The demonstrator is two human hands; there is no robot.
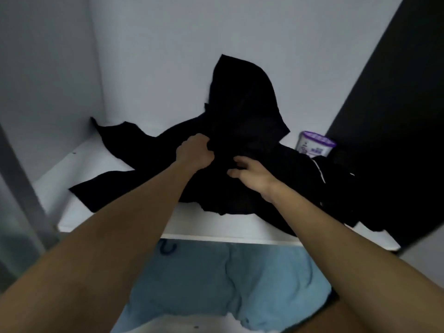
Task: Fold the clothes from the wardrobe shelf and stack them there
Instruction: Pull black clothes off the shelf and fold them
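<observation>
We see a heap of black, soft fabric clothes (235, 150) lying unfolded on the white wardrobe shelf (101, 164). One part rises in a peak against the white back wall, pulled up from the middle of the heap. Flat flaps of the cloth spread out to the left across the shelf, one reaching the back left corner, another lying near the front edge. To the right, a crumpled black garment with thin white piping (331, 179) lies against the heap, and cloth hangs slightly over the shelf's front edge.
</observation>
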